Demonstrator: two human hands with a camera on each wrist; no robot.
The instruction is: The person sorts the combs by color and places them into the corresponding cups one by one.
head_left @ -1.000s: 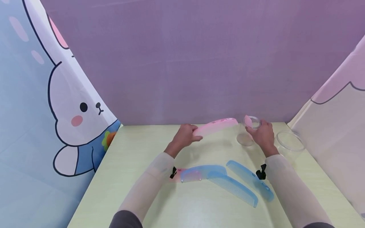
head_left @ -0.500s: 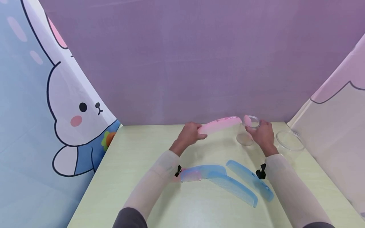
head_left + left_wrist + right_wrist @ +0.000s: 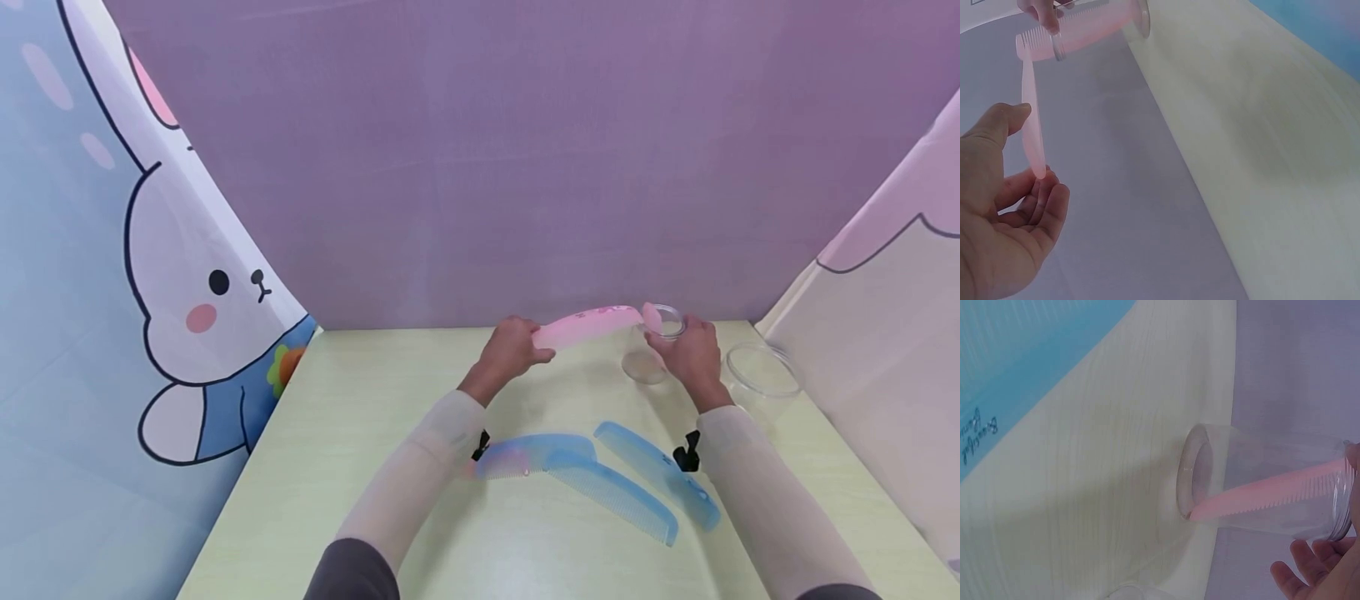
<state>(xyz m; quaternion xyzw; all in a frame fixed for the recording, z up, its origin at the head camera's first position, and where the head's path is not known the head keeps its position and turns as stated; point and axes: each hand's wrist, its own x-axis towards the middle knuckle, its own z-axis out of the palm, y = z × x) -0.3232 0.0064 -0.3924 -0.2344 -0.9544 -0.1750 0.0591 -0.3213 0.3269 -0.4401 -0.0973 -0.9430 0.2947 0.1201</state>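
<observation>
With the left hand (image 3: 512,348), pinched a pink comb (image 3: 588,327) at one end; with the right hand (image 3: 692,354), held a clear jar (image 3: 1241,450) near the rim. Had the comb's far tip just beside a second pink comb (image 3: 1266,492), leaning inside the jar; could not tell if touching. Seemed better to turn upright above the mouth, then lower slowly, with the base steady on the table (image 3: 360,400).
</observation>
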